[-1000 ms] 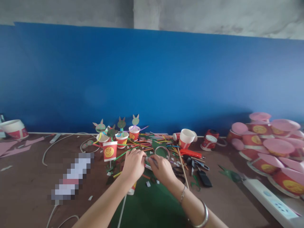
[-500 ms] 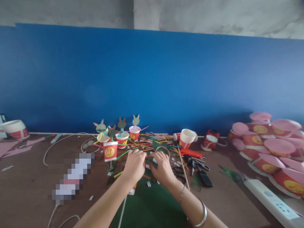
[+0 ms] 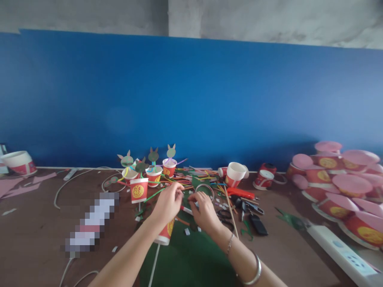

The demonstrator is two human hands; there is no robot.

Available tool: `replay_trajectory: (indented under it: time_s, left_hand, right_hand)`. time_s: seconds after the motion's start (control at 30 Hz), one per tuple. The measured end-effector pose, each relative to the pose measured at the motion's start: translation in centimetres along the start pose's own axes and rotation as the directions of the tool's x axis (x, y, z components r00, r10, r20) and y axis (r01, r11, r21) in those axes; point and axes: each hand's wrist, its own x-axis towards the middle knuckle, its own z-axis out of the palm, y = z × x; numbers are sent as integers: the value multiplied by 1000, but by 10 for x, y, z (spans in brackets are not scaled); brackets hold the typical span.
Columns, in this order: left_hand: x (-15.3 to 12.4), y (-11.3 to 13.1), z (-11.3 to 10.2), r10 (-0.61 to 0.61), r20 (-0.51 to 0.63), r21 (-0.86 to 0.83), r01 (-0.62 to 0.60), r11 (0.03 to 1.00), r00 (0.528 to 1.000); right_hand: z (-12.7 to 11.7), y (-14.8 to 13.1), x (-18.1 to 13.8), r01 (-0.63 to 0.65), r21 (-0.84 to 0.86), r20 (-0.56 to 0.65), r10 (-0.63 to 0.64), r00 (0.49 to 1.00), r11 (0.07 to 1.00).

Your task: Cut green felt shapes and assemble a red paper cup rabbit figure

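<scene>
My left hand [image 3: 169, 202] is raised over the middle of the work area, fingers curled together; anything in them is too small to make out. My right hand [image 3: 204, 209] is just to its right, its fingers bent in toward the thumb, and I cannot make out what they hold. Between and below them shows a red-and-white pen-like stick [image 3: 186, 210]. Under my left wrist lies a tilted red paper cup [image 3: 165, 234], partly hidden, with a white stick [image 3: 154, 265] at its rim. Dark green paper [image 3: 191, 259] lies beneath my hands.
Paper cups with animal-head figures [image 3: 154, 155] stand behind my left hand. Coloured pipe cleaners [image 3: 182, 180], a tape roll [image 3: 206, 186], black scissors [image 3: 226, 217] and an orange tool [image 3: 241, 193] lie beyond. Pink-topped cups [image 3: 351, 184] and a power strip [image 3: 344, 251] are at right.
My left hand has lifted slightly and moved away from my right, which stays about in place. More of the tilted cup and the red-and-white stick now show.
</scene>
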Motion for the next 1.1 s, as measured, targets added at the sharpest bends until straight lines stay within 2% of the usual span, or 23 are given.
replay_trajectory:
  time_s: [0.07, 0.17, 0.3, 0.43, 0.6, 0.73, 0.87, 0.97, 1.1]
  left_hand:
    - [4, -16, -2, -127, -51, 45, 129, 991, 991]
    - [8, -37, -5, -309, -1, 132, 307, 943, 951]
    - [10, -49, -5, -499, 106, -49, 506, 861, 860]
    - [8, -46, 0, -543, 194, -174, 574, 801, 817]
    - [4, -29, 4, -528, 245, -323, 582, 746, 813]
    - [-1, -6, 8, -458, 237, -527, 509, 680, 857]
    - [-5, 4, 22, -383, 163, -524, 409, 747, 909]
    - [-6, 2, 32, -353, 105, -491, 357, 795, 930]
    - [-6, 0, 37, -338, 93, -489, 338, 804, 937]
  right_hand:
    - [2, 5, 0, -34, 69, -34, 37, 999, 997]
    - [4, 11, 1, -118, 158, -39, 125, 991, 980]
    - [4, 15, 3, -237, 246, 9, 242, 970, 940]
    - [5, 18, 4, -301, 325, 27, 310, 950, 897]
    - [10, 24, 5, -378, 451, 50, 400, 915, 808]
    - [12, 25, 5, -430, 605, 108, 466, 878, 670]
    - [10, 21, 7, -467, 700, 166, 513, 842, 540]
    - [7, 17, 9, -476, 720, 188, 517, 835, 506]
    - [3, 13, 9, -486, 732, 208, 524, 826, 477]
